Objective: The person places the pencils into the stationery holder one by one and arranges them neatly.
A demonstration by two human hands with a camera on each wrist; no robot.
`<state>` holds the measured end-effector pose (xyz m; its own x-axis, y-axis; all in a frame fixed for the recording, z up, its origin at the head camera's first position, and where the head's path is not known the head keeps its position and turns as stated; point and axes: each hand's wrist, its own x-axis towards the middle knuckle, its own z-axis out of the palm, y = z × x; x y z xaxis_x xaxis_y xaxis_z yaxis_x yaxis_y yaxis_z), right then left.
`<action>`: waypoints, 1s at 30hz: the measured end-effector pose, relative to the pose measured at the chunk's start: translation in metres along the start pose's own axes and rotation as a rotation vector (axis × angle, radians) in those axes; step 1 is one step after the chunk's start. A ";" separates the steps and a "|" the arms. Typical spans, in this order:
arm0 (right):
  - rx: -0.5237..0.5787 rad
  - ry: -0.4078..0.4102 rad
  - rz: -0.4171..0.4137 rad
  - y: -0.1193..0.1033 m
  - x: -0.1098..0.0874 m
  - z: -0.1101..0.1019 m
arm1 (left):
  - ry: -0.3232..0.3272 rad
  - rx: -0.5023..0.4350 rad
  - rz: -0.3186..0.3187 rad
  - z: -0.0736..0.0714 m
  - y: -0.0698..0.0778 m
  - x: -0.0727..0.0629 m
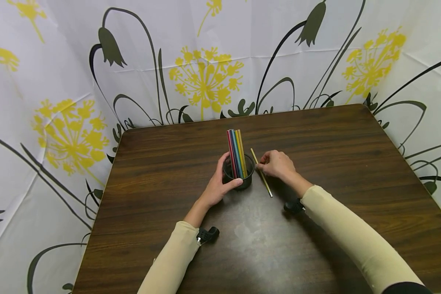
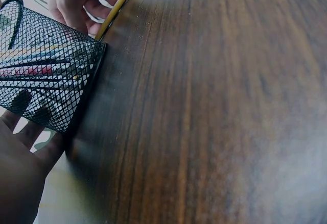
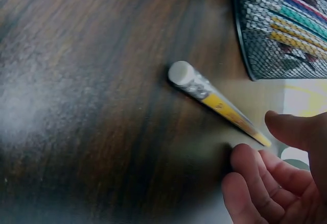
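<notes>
A black mesh pencil cup (image 1: 247,183) stands on the table, holding several colored pencils (image 1: 237,153) upright, with red, blue and yellow among them. My left hand (image 1: 217,185) grips the cup from its left side, thumb across the near side and fingers around the back. A yellow pencil (image 1: 266,185) with a white eraser (image 3: 181,73) lies on the tabletop just right of the cup, its eraser end toward me. My right hand (image 1: 278,164) is over the pencil's far half. In the right wrist view, its thumb and bent fingers are apart, with the pencil's far end near the gap.
The brown wood-grain table (image 1: 161,171) reaches back to a white curtain (image 1: 143,81) printed with yellow and dark green flowers. Black cameras are strapped to both wrists, one at the left wrist (image 1: 207,234) and one at the right (image 1: 293,206).
</notes>
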<state>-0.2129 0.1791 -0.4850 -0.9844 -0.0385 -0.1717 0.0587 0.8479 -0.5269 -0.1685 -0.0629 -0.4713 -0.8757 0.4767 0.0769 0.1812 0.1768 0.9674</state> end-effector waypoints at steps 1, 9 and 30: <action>-0.012 0.007 -0.002 0.000 0.000 0.001 | -0.001 0.001 0.000 0.000 0.000 0.000; -0.083 0.043 -0.016 -0.002 0.000 0.005 | -0.005 0.010 -0.012 0.000 0.000 0.001; -0.063 0.047 0.008 0.000 -0.002 -0.011 | 0.051 0.042 -0.007 0.002 -0.039 0.008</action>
<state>-0.2124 0.1848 -0.4756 -0.9907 -0.0085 -0.1358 0.0571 0.8797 -0.4720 -0.1819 -0.0644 -0.5085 -0.8985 0.4310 0.0836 0.1929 0.2165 0.9570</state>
